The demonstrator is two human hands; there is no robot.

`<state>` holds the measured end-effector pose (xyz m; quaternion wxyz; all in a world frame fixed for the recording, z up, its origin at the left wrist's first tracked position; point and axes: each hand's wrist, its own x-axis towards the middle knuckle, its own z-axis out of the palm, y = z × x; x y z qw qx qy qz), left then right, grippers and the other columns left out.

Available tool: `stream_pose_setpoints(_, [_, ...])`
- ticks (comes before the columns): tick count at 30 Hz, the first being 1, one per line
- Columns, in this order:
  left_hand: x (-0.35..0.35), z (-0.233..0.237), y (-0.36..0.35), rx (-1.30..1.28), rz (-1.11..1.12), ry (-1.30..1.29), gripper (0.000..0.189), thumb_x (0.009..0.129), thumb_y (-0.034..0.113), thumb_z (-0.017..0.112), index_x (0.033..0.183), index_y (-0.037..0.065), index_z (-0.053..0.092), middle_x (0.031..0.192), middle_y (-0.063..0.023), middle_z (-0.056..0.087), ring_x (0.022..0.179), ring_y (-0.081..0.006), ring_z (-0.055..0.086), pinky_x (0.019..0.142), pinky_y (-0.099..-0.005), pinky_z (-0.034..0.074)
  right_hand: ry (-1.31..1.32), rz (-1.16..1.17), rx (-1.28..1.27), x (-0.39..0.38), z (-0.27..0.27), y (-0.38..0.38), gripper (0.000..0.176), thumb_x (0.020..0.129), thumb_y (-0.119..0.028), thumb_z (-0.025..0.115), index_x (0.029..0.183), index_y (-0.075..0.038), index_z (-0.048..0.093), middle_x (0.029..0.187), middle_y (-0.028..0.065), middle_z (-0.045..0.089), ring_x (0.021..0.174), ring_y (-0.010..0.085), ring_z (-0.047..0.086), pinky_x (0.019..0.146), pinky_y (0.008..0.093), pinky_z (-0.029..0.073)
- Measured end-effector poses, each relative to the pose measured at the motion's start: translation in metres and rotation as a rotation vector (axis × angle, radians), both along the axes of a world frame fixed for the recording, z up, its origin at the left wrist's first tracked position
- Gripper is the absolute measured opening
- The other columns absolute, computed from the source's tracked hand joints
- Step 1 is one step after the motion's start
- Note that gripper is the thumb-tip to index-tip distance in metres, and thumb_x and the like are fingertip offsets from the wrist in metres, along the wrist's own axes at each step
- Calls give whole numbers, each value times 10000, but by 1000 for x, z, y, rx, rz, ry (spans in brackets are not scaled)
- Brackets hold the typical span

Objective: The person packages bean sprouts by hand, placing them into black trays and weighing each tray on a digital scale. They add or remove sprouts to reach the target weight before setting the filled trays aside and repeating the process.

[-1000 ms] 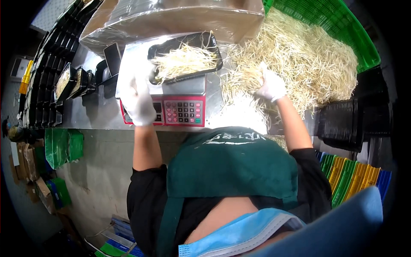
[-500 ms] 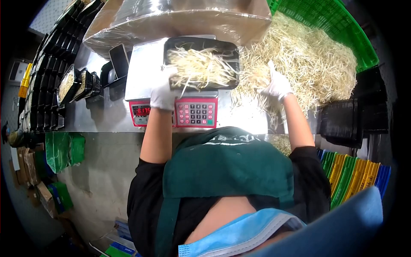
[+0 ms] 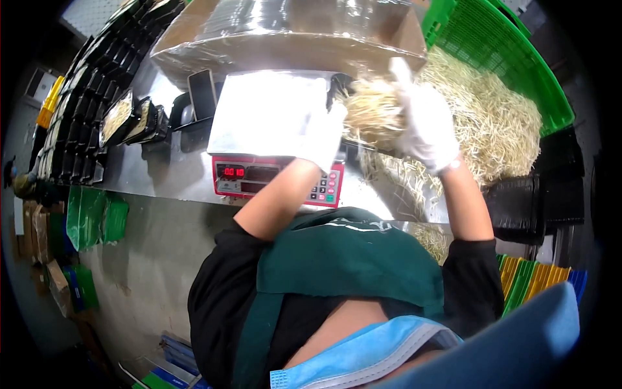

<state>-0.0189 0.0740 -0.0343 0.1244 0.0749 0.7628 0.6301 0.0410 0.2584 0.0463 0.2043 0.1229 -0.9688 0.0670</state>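
Observation:
My left hand (image 3: pixel 324 135), in a white glove, grips the left end of a black tray (image 3: pixel 353 144) beside the scale's right edge. Over that tray my right hand (image 3: pixel 427 126), also gloved, is closed on a bunch of pale sprouts (image 3: pixel 374 110). The sprouts hide much of the tray. The scale (image 3: pixel 265 117) has a bare silver plate and a red front panel with a lit display. Right of my right hand lies a large heap of sprouts (image 3: pixel 499 123).
Stacked black trays (image 3: pixel 78 129) stand at the far left, with filled trays (image 3: pixel 118 120) nearer. A phone (image 3: pixel 202 94) leans in a black tray. A plastic-lined box (image 3: pixel 285 48) sits behind the scale. A green basket (image 3: pixel 492 55) and black trays (image 3: pixel 515 201) are at right.
The black tray has moved right, off the scale, with my left hand. My right hand has come up over it, closed on sprouts. The view has shifted slightly.

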Motion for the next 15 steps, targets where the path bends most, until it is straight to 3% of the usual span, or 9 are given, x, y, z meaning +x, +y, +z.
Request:
stream_pose_setpoints(2, [10,-12,0,238,134,88,633,904,203,527,1456,21,276,1463,-237,311,1357,-352,287,1124,-396,233,-175,82,10,-28,-1,-38,625,563,-15,657,1174,-8,522,775,188,615,755,370,609,768,450,490])
stream_pose_setpoints(4, [-3,-39,-18,130,207,87,612,922,241,501,1451,20,288,1436,-233,351,1335,-365,320,1110,-404,255,-261,209,-258,-49,-41,-47,817,586,-215,769,1327,-39,474,1101,226,618,974,356,622,918,380,475])
stream_pose_setpoints(6, [-7,-40,-45,-373,240,385,569,931,283,482,1416,18,342,1380,-230,409,1275,-365,386,1084,-398,289,-320,330,-345,-53,-47,-52,827,603,-245,767,1344,-39,463,1090,222,625,984,355,623,918,373,476])
stream_pose_setpoints(8, [-40,-36,-56,-361,183,272,531,934,309,464,1374,19,391,1298,-238,479,1204,-367,458,1063,-407,317,-368,233,-191,-57,-41,-69,793,604,-268,777,1310,-47,493,1102,203,626,992,343,620,910,370,478])
stream_pose_setpoints(10, [-56,-19,-52,40,228,329,555,921,342,494,1354,6,401,1235,-266,518,1163,-365,501,1040,-417,350,-255,305,-39,-70,-44,-75,677,619,-340,731,1203,-44,561,957,193,643,846,347,637,825,353,511])
stream_pose_setpoints(11, [-55,-6,-49,45,229,333,555,921,342,494,1354,6,401,1235,-266,518,1163,-365,501,1040,-417,350,-405,334,-129,-80,-50,-78,676,591,-365,742,1173,-65,572,1009,171,628,951,339,611,906,437,475])
stream_pose_setpoints(13, [-46,22,-38,-266,-192,407,698,881,450,543,1369,-18,369,1244,-265,517,1168,-361,506,1028,-437,362,-310,345,-7,-87,-51,-70,714,585,-389,746,1202,-83,556,1075,166,611,1039,338,574,952,507,413])
stream_pose_setpoints(14, [-33,35,-33,-564,-204,649,854,814,557,587,1380,-34,342,1259,-254,511,1179,-348,501,1025,-443,364,-226,354,103,-88,-48,-68,752,580,-413,751,1231,-101,539,1140,161,594,1127,337,536,998,577,352])
stream_pose_setpoints(15, [-33,24,-32,-544,-181,738,873,799,557,617,1405,-6,339,1253,-251,522,1175,-351,508,1011,-428,376,-270,338,169,-82,-43,-59,856,591,-468,758,1328,-156,455,1240,151,550,1251,331,436,1029,661,222])
